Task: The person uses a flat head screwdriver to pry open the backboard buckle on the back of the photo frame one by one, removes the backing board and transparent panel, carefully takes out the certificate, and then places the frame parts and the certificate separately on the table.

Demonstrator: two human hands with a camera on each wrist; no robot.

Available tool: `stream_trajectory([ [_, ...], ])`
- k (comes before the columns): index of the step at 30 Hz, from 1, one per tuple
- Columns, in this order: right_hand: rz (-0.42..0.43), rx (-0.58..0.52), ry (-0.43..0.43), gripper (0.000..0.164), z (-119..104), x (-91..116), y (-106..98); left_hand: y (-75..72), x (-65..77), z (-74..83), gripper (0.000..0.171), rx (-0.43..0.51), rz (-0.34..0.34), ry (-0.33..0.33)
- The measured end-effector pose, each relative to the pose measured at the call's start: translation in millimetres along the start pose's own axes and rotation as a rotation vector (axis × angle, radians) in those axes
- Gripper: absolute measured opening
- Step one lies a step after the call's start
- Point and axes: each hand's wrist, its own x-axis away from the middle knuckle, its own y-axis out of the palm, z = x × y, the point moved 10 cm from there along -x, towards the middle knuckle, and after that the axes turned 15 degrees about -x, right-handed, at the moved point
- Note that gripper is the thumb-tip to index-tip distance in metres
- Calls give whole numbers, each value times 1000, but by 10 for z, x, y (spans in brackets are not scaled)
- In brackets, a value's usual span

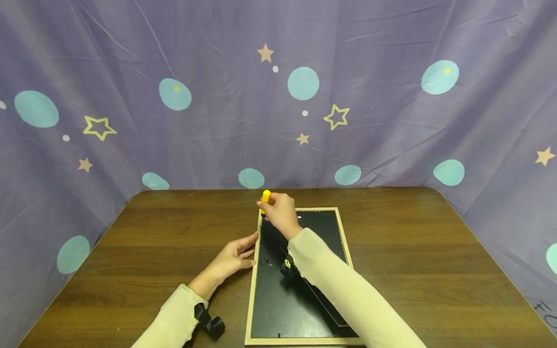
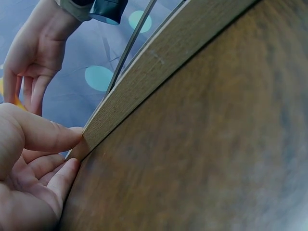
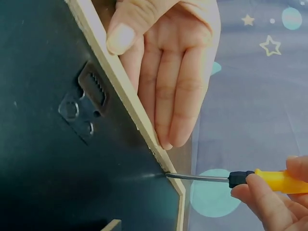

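Note:
A picture frame (image 1: 251, 309) with a pale wooden border lies back side up on the table, its black backing board (image 1: 278, 309) showing. My right hand (image 1: 282, 212) pinches the yellow handle of a screwdriver (image 1: 266, 197) near the far left corner. In the right wrist view, the tip of the screwdriver (image 3: 202, 178) meets the inner edge of the border, beside the board. My left hand (image 1: 237, 256) rests against the left side of the frame, its thumb touching the border and its straight fingers along the outer side.
A metal sawtooth hanger (image 3: 94, 91) is fixed to the board. A long stand leg (image 1: 324, 302) lies on the backing, partly under my right sleeve. Brown wooden table (image 1: 183, 212) surrounds the frame, with a purple patterned curtain (image 1: 217, 96) behind it.

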Motion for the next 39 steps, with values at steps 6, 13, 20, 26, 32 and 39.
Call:
stream_trajectory([
  [6, -10, 195, -113, 14, -183, 5, 85, 13, -15, 2, 73, 10, 6, 3],
  [13, 11, 307, -153, 14, -273, 15, 113, 52, -8, 21, 72, 12, -6, 4],
  [20, -23, 110, -23, 18, -104, -8, 15, 70, -14, 43, 73, 11, -13, 0],
  [26, -58, 167, -73, 17, -100, 34, -5, 58, -9, 44, 73, -5, -15, -8],
  [32, -77, 167, -146, 15, -112, 114, -27, 19, 1, 33, 72, -10, 3, -13],
  [39, 22, -152, 4, 20, 160, 140, -336, 13, 12, 44, 72, -19, 11, -10],
])
